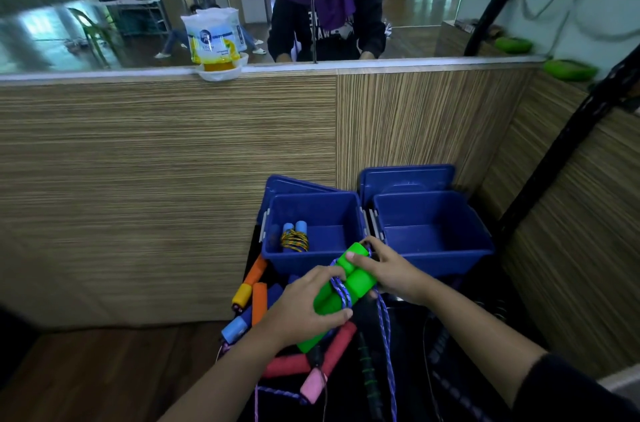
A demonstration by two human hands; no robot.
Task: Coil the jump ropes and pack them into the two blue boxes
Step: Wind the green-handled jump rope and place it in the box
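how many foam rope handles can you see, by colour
green handles: 2, held in both hands
light blue handles: 3, two in the left box
orange handles: 2
red handles: 2
yellow handle: 1
pink handle: 1
total: 11

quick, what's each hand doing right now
Left hand: grips the green handles and the purple rope wound round them.
Right hand: grips the far end of the green handles.

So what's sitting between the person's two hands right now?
In the head view, a pair of bright green foam handles wound with blue-purple cord lies between the left hand and the right hand; both grip it.
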